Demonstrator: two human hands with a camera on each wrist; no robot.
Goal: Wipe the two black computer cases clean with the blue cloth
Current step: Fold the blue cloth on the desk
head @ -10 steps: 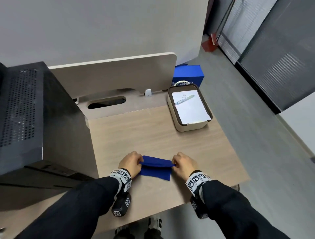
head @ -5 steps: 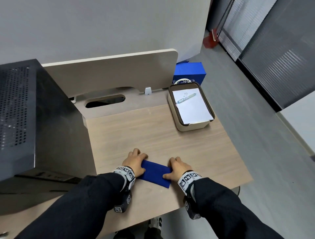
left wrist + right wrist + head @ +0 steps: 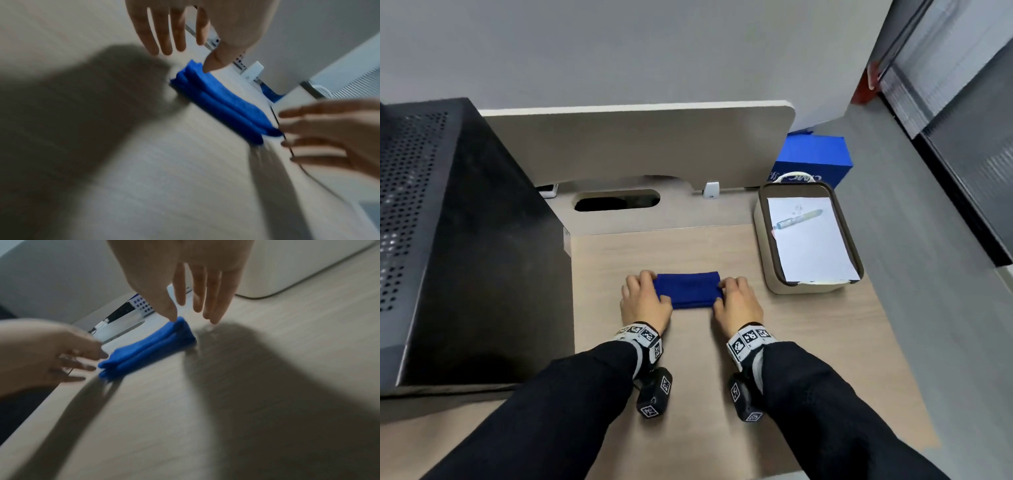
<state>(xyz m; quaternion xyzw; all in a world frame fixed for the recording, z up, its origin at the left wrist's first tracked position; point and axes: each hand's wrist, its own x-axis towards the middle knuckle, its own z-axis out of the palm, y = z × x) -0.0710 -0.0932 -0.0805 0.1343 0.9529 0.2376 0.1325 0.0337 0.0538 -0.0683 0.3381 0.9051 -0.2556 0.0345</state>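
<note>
The blue cloth [image 3: 687, 290] lies folded into a thick rectangle on the wooden desk [image 3: 722, 394]. My left hand [image 3: 645, 301] is at its left end and my right hand [image 3: 738, 301] at its right end. In the left wrist view the left hand [image 3: 185, 24] has straight fingers, with the thumb tip touching the cloth [image 3: 222, 104]. The right wrist view shows the right hand [image 3: 191, 272] with fingers extended and its thumb on the cloth [image 3: 150, 347]. One black computer case [image 3: 465, 222] with a perforated top stands at the left.
A beige bin [image 3: 767, 270] holding white paper and a pen stands at the desk's right. A low partition [image 3: 640, 144] and a cable slot [image 3: 616, 202] run along the back. A blue box [image 3: 815, 157] sits on the floor behind the bin.
Both hands pinched the cloth's ends a second ago, then laid it down. Now the cloth lies square and farther in on the desk, with the fingers straight at its ends.
</note>
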